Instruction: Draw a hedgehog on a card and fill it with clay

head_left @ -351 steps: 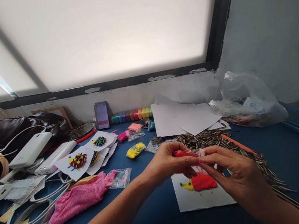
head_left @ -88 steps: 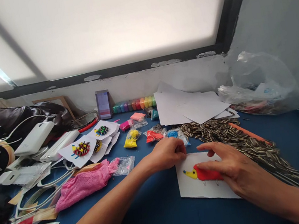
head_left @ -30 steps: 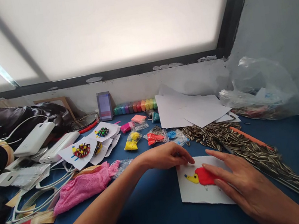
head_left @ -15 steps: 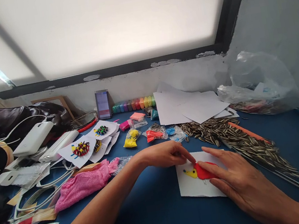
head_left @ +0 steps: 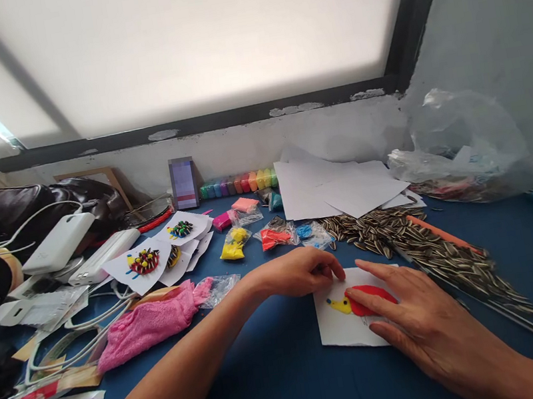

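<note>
A white sheet of paper [head_left: 336, 333] lies on the table in front of me, with a hedgehog shape on it: a red clay body [head_left: 375, 291] and a yellow clay snout [head_left: 340, 307] with dark dots for eye and nose tip. My right hand [head_left: 421, 313] rests over the paper's right side, fingers spread, the index fingertip on the red clay. At the paper's upper left edge is my left hand [head_left: 305, 271], its fingers curled in and the bent index finger close above the sheet. I see nothing in its fingers, though its palm is hidden.
Sunflower seeds [head_left: 452, 258] are heaped on the right beside thin metal rods [head_left: 530, 330]. Bags of yellow clay [head_left: 234, 244], red clay [head_left: 275, 237] and blue clay lie beyond my hands. Finished hedgehog pictures [head_left: 145, 262], a pink cloth [head_left: 149, 326] and power banks [head_left: 58, 242] are on the left.
My left index finger has drawn back off the red clay and bent towards the paper's upper edge. My right hand's fingers have shifted slightly left and up, showing more of the red clay.
</note>
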Demonstrator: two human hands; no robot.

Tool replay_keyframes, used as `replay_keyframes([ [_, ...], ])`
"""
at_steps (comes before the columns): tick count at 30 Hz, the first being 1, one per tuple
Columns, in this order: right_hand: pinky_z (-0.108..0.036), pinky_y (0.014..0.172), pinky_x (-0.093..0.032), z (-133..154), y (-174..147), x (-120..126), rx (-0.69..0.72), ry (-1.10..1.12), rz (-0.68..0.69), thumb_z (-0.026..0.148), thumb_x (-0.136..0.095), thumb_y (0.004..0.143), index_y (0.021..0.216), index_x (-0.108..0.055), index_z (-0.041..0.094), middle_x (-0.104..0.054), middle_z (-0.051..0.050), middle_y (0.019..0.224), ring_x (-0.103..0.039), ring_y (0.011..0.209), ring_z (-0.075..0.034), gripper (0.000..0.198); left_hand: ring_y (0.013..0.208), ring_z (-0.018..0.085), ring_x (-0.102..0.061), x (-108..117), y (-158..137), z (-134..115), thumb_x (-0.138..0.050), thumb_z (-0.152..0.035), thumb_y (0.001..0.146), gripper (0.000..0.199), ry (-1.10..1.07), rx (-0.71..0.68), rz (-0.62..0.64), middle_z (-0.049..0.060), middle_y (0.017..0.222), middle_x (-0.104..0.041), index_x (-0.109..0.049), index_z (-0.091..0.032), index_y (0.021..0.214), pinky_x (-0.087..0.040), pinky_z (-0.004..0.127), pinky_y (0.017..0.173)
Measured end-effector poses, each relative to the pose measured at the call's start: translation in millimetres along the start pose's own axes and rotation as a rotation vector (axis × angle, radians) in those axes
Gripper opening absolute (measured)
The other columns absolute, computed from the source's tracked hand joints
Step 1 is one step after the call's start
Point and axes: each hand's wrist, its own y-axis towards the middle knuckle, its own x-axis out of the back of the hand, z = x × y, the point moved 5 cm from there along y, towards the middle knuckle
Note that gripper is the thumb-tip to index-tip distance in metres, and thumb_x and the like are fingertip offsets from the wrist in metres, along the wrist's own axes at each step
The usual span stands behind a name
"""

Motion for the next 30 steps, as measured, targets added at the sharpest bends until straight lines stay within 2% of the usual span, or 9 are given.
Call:
replay_keyframes([
  [6, -0.052, 0.090, -0.049, 2.7, 2.5, 1.6, 0.016, -0.012, 0.012, 0.035, -0.045, 0.095, 0.123, -0.063, 0.027, -0.051, -0.015, 0.138, -0.052, 0.120, -0.032, 0.034, 0.069, 0.009, -0.048, -1.1, -0.5, -0.8, -0.046, -0.003, 0.077, 0.034, -0.009, -0.006, 0.008, 0.000, 0.078, -0.054, -0.065, -0.012, 0.105, -0.038, 0.018, 0.058],
  [14, -0.049, 0.089, -0.050, 6.1, -3.1, 8.8, 0.122, 0.012, -0.083, 0.025, -0.051, 0.092, 0.119, -0.065, 0.024, -0.051, -0.016, 0.135, -0.052, 0.119, -0.030, 0.030, 0.069, 0.009, -0.047, -0.5, -0.2, 0.3, -0.046, -0.002, 0.077, 0.034, 0.002, -0.002, -0.002, 0.000, 0.078, -0.053, -0.064, -0.013, 0.104, -0.038, 0.018, 0.060],
  [30, -0.051, 0.088, -0.050, 12.2, 0.4, 6.2, 0.203, 0.016, -0.046, 0.021, -0.052, 0.091, 0.116, -0.065, 0.021, -0.052, -0.018, 0.132, -0.052, 0.116, -0.031, 0.029, 0.068, 0.008, -0.048, -2.1, 0.3, -0.5, -0.047, -0.002, 0.078, 0.032, -0.003, 0.000, 0.003, -0.002, 0.077, -0.052, -0.063, -0.013, 0.104, -0.038, 0.018, 0.058],
])
